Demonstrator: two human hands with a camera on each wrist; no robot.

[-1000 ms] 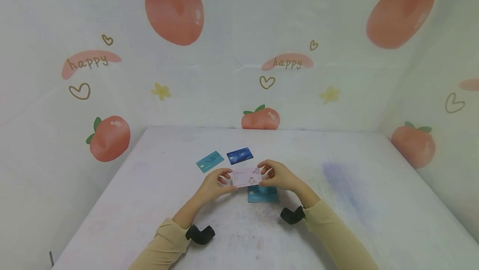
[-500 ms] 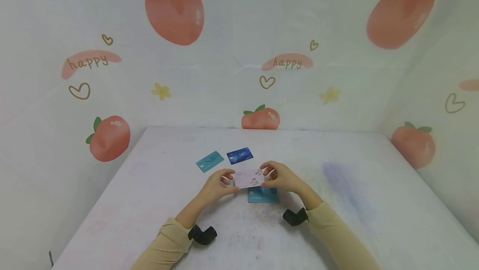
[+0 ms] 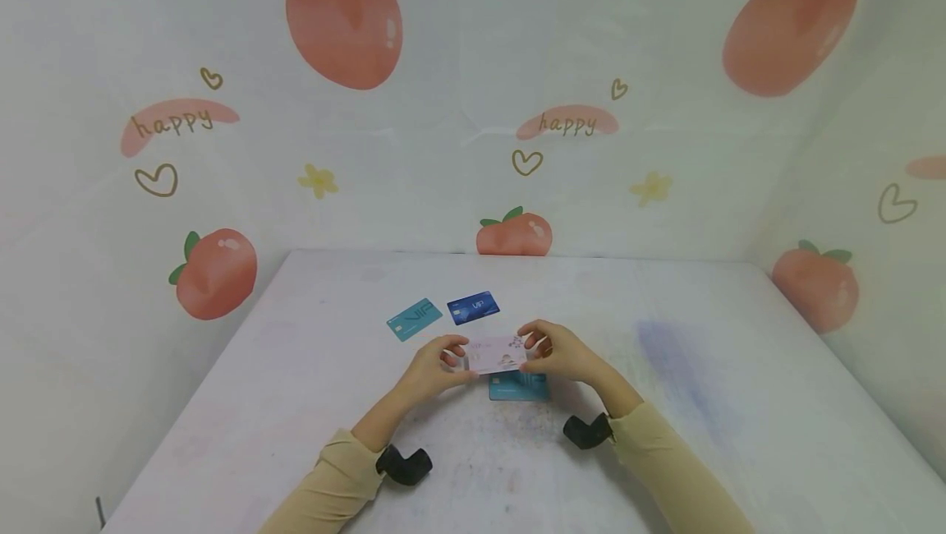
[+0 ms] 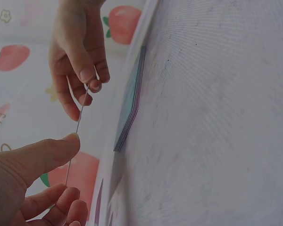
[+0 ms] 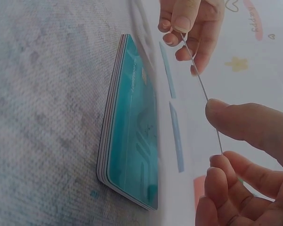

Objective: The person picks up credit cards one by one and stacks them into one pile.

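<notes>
A pale pink card [image 3: 493,355] with a flower print is held up between both hands, above the table. My left hand [image 3: 436,370] pinches its left end between thumb and fingers. At the other end my right hand [image 3: 563,353] grips the card the same way. Seen edge-on in the left wrist view, the card [image 4: 79,123] is a thin line between the two hands. Below it lies a neat stack of several cards [image 5: 134,136] with a teal VIP card on top. In the head view, the pink card and right hand cover part of that stack.
Behind the hands, a teal VIP card [image 3: 415,319] and a dark blue VIP card [image 3: 474,308] lie flat, side by side. The white table [image 3: 332,402] meets a fruit-printed backdrop [image 3: 443,148] at the back and sides.
Both hands have shifted slightly to the right, carrying the pink card with them. The stack and the two loose cards have stayed in place.
</notes>
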